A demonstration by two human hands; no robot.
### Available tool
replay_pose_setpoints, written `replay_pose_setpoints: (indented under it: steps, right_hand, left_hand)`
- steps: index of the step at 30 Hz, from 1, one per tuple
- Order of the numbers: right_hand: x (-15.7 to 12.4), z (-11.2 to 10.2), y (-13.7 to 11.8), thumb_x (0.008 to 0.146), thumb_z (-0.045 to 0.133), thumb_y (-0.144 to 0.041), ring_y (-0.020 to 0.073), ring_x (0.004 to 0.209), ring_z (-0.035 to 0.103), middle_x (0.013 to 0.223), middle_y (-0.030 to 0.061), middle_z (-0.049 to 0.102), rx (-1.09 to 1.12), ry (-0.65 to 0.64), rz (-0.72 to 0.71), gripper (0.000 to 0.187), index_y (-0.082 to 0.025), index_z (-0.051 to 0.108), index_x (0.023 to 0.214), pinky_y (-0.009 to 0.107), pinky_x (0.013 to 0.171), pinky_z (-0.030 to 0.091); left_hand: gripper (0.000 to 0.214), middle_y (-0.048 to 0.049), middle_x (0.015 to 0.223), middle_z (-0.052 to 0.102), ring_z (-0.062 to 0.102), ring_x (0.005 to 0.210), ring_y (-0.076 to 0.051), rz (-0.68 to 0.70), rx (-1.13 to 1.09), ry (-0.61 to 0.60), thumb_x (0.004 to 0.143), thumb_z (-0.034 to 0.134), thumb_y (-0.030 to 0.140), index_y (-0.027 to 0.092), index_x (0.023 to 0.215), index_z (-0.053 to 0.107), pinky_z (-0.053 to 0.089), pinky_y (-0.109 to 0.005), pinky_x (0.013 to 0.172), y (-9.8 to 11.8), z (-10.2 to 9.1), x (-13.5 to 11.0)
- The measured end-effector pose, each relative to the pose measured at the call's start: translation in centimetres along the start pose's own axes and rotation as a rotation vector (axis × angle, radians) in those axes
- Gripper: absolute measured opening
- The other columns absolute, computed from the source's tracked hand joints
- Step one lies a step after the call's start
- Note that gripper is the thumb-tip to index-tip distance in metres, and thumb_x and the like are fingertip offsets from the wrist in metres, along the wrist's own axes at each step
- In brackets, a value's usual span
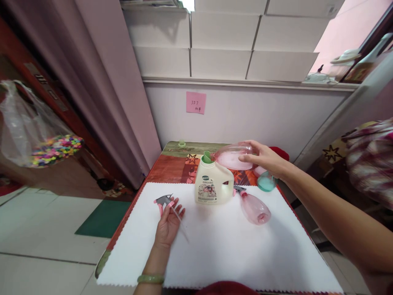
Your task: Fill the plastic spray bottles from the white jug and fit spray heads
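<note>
My right hand (266, 158) grips a clear pink bottle (230, 156) tipped on its side, its mouth against the green spout of a white detergent jug (212, 182) standing on the white mat (221, 246). My left hand (168, 223) rests palm up on the mat and holds a grey and pink spray trigger head (165, 201) with its thin tube (181, 223) lying across the fingers. A second pink spray bottle (254, 207), with its trigger fitted, lies on its side just right of the jug.
A small green cap (182, 143) sits at the table's far edge. A teal bottle (265, 182) and a red thing (281, 153) lie behind my right hand. A pink note (195, 102) hangs on the wall. A plastic bag of coloured beads (46, 143) hangs at left.
</note>
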State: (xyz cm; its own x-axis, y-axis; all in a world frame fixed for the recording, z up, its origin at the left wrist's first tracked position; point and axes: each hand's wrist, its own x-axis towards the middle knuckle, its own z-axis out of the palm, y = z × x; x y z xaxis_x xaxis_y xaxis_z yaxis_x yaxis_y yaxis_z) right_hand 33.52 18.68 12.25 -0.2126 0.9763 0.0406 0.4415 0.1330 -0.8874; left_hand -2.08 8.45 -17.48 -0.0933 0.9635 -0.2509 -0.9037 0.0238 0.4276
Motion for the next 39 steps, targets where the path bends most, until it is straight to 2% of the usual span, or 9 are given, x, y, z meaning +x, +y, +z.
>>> replay_pose_setpoints:
  steps: [12, 21, 29, 32, 36, 39]
  right_hand:
    - [0.09, -0.1, -0.26, 0.076, 0.084, -0.048, 0.0301, 0.104, 0.072, 0.122, 0.008, 0.074, 0.004, -0.03, -0.019, 0.054, -0.028, 0.07, 0.124, 0.04, 0.081, 0.064]
    - [-0.1, -0.2, -0.81, 0.077, 0.083, -0.05, 0.0265, 0.098, 0.074, 0.122, 0.0082, 0.073, -0.029, -0.034, 0.037, 0.058, -0.028, 0.066, 0.128, 0.033, 0.07, 0.065]
    - [0.3, -0.54, -0.33, 0.078, 0.083, -0.056, 0.0257, 0.094, 0.075, 0.117, 0.0067, 0.076, -0.09, -0.039, -0.024, 0.057, -0.029, 0.068, 0.126, 0.034, 0.072, 0.066]
    - [0.5, -0.63, -0.16, 0.077, 0.083, -0.056, 0.0267, 0.094, 0.075, 0.115, 0.0079, 0.076, -0.083, -0.027, -0.049, 0.06, -0.028, 0.068, 0.129, 0.036, 0.074, 0.066]
    - [0.67, -0.62, -0.07, 0.075, 0.085, -0.054, 0.0269, 0.096, 0.074, 0.127, 0.0096, 0.073, -0.071, -0.002, 0.0, 0.075, -0.029, 0.059, 0.141, 0.038, 0.076, 0.066]
    - [0.69, -0.6, -0.14, 0.076, 0.084, -0.055, 0.0263, 0.095, 0.074, 0.129, 0.0099, 0.072, -0.071, 0.0, 0.006, 0.075, -0.03, 0.058, 0.142, 0.038, 0.075, 0.066]
  left_hand:
    - [0.026, -0.0067, 0.124, 0.077, 0.075, 0.099, -0.021, 0.003, 0.015, 0.015, 0.101, 0.061, 0.024, 0.025, 0.123, 0.073, 0.059, -0.044, 0.098, -0.01, 0.18, -0.06]
    - [0.027, -0.0078, 0.125, 0.077, 0.075, 0.1, -0.022, 0.001, 0.007, -0.008, 0.099, 0.064, 0.024, 0.025, 0.125, 0.073, 0.059, -0.044, 0.097, -0.02, -0.29, 0.13]
    - [0.027, -0.0074, 0.124, 0.077, 0.076, 0.098, -0.022, 0.0, -0.006, -0.002, 0.098, 0.065, 0.023, 0.024, 0.124, 0.072, 0.06, -0.045, 0.095, -0.03, 0.07, -0.04]
    - [0.027, -0.0072, 0.124, 0.077, 0.076, 0.097, -0.022, 0.004, -0.005, 0.018, 0.099, 0.065, 0.022, 0.023, 0.124, 0.073, 0.06, -0.045, 0.094, -0.06, 0.06, 0.0]
    - [0.028, -0.0073, 0.124, 0.077, 0.076, 0.097, -0.022, 0.01, -0.003, 0.011, 0.098, 0.067, 0.023, 0.023, 0.125, 0.073, 0.06, -0.045, 0.094, -0.07, -0.03, 0.07]
    - [0.028, -0.0074, 0.124, 0.077, 0.076, 0.098, -0.022, 0.006, -0.001, -0.003, 0.097, 0.067, 0.023, 0.023, 0.125, 0.073, 0.06, -0.045, 0.095, -0.05, -0.09, 0.07]
